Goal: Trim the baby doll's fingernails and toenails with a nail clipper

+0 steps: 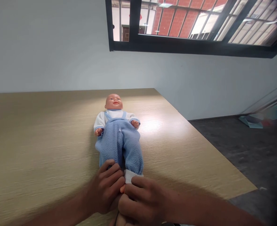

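A baby doll (114, 135) lies on its back on the table, head away from me, in a white top and fleecy light-blue overalls. At the lower end of its right-hand leg in view is a white sock or cuff (130, 175). My right hand (145, 201) is closed at this white cloth, fingers bent around its lower edge. Beside it, my left hand (106, 186) is curled at the end of the other leg, its fingertips hidden. A small orange bit (122, 188), perhaps part of the doll's foot, shows between my hands.
The wooden table (46, 135) reaches to a pale wall (58, 47) with a dark-framed barred window (176, 44). Its right edge drops to a dark floor (223, 135). Light-blue items (251, 121) lie on the floor at far right.
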`<act>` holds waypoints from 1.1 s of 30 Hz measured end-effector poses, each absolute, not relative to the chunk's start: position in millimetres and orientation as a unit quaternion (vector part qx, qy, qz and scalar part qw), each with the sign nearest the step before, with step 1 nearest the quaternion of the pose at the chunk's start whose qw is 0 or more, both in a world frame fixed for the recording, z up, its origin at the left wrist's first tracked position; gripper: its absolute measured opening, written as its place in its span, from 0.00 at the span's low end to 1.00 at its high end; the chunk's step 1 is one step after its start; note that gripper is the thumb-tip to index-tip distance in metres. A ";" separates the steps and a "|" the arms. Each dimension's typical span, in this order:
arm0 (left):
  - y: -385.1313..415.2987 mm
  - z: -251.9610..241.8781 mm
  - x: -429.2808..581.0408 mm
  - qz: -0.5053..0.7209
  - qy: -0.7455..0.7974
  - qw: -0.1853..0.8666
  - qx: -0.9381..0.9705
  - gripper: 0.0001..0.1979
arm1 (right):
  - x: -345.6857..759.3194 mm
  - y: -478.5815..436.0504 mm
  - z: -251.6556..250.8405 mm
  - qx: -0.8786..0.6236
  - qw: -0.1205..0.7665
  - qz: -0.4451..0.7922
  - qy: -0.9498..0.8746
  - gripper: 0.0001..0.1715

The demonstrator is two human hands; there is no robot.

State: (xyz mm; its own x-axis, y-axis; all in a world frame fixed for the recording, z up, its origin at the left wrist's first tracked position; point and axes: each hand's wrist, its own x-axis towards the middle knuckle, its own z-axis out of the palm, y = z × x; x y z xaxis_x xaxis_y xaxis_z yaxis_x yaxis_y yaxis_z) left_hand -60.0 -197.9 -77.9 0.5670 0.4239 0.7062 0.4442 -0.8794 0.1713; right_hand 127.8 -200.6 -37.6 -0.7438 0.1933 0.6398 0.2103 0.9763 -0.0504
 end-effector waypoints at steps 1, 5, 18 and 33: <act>-197.9 -77.3 -59.8 -0.396 -0.246 0.013 -0.885 0.21 | 128.4 -200.3 -35.7 -0.114 0.341 0.005 -0.933 0.21; -198.1 -77.0 -59.6 -0.402 -0.238 0.001 -0.884 0.24 | 130.1 -200.3 -35.3 -0.147 0.419 0.081 -0.892 0.15; -197.2 -86.8 -59.3 -0.430 -0.239 -0.008 -0.871 0.23 | 123.5 -199.0 -28.1 -0.189 0.396 0.149 -0.886 0.17; -193.4 -93.7 -55.7 -0.409 -0.246 -0.033 -0.878 0.20 | 129.7 -187.9 -6.3 -0.174 0.255 0.189 -0.932 0.09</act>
State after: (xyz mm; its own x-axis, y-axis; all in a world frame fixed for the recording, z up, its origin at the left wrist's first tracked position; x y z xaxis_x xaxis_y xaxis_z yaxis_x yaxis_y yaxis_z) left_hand -55.7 -193.4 -93.7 0.5447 0.4583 0.7023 0.4045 -0.8772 0.2587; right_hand 129.7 -187.9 -6.3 -0.8097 0.4203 0.4095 0.2277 0.8682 -0.4409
